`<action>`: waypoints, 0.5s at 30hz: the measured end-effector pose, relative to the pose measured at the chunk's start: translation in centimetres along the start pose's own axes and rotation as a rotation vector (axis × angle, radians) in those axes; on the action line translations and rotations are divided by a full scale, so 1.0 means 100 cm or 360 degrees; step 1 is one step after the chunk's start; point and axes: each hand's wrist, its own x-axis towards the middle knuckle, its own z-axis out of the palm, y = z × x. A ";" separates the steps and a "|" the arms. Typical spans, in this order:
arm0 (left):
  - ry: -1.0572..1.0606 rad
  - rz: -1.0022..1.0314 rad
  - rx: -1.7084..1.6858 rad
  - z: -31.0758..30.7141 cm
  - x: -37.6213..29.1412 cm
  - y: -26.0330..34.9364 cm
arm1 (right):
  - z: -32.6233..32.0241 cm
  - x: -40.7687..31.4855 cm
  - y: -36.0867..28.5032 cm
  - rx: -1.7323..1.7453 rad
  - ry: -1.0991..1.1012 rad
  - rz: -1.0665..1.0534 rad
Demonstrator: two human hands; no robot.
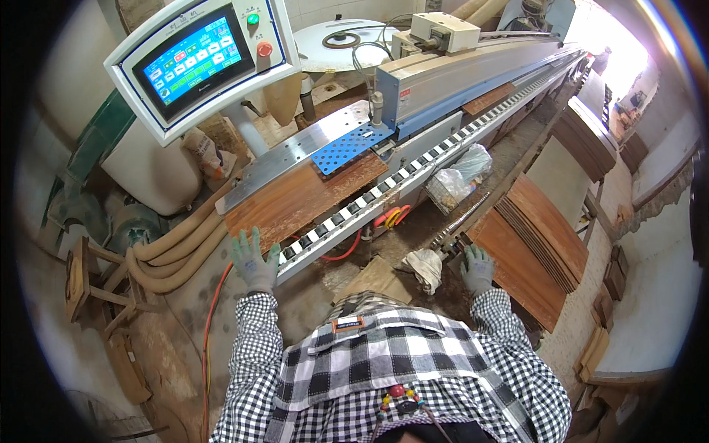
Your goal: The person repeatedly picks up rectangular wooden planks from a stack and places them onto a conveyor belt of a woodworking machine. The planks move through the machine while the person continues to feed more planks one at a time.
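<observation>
My left hand (pixel 255 262), in a grey-green work glove, lies with fingers spread on the near end of a reddish-brown wood panel (pixel 299 202). That panel lies on the infeed of an edge-banding machine (pixel 465 77), partly under a blue perforated plate (pixel 352 145), beside a roller conveyor rail (pixel 360 206). My right hand (pixel 477 269), gloved alike, rests at the near left edge of a wood panel (pixel 518 266) on the right-hand stack. Its fingers are apart; whether they touch the panel's edge or its face is hard to tell. More panels (pixel 545 232) overlap beside it.
A control panel with a lit screen (pixel 194 61) stands at the upper left. Thick dust hoses (pixel 177 266) and a red air hose (pixel 213 310) run at the left. Between the machine and stack are a wire basket with plastic bags (pixel 451 183) and a white rag (pixel 425 269).
</observation>
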 end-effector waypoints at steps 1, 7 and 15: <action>0.0013 0.0000 0.0003 0.001 -0.001 -0.001 | -0.001 -0.010 -0.005 0.0117 0.0016 0.0003; 0.0067 0.0034 -0.0025 0.007 0.001 -0.004 | 0.028 -0.066 0.005 0.1800 -0.0102 0.1083; -0.0013 -0.0010 0.0024 0.005 0.000 -0.004 | 0.040 -0.098 0.099 0.3421 0.1367 0.2398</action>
